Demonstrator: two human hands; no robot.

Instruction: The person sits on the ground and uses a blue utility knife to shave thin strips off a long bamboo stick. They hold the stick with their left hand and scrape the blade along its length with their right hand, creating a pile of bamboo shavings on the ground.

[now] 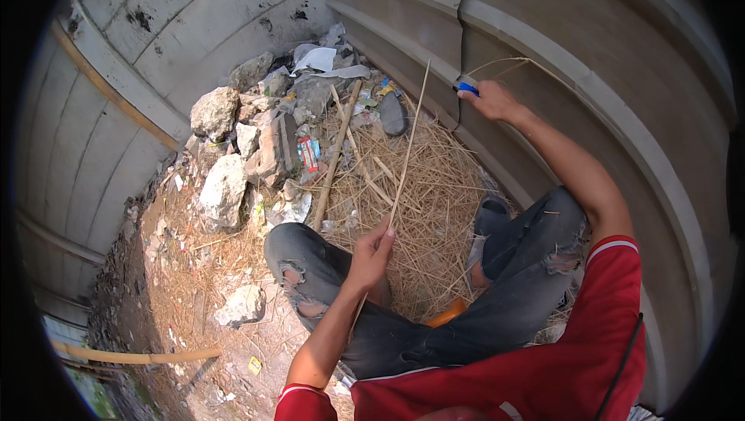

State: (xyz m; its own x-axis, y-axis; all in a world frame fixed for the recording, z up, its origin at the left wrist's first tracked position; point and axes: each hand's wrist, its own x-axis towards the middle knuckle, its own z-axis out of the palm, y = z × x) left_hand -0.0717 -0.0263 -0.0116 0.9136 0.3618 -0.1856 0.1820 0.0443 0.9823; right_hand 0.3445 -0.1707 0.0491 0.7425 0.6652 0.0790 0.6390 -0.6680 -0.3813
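My left hand is closed around a long, thin bamboo strip, which slants up and away over the straw, its lower end running down behind my wrist. Out to the right, beside the metal wall, my right hand grips a small blue-handled cutter knife; its blade is hard to make out. A thin curled shaving arcs from the knife's tip over my hand. The strip and the knife are apart. Between my bent legs lies a heap of straw-like shavings.
Corrugated metal sheeting rises close on the right, a pale panel wall at the back. Pale rocks and litter pile up at the far left. A thicker stick and a dark flat stone lie at the shavings' edge. Something orange is near my leg.
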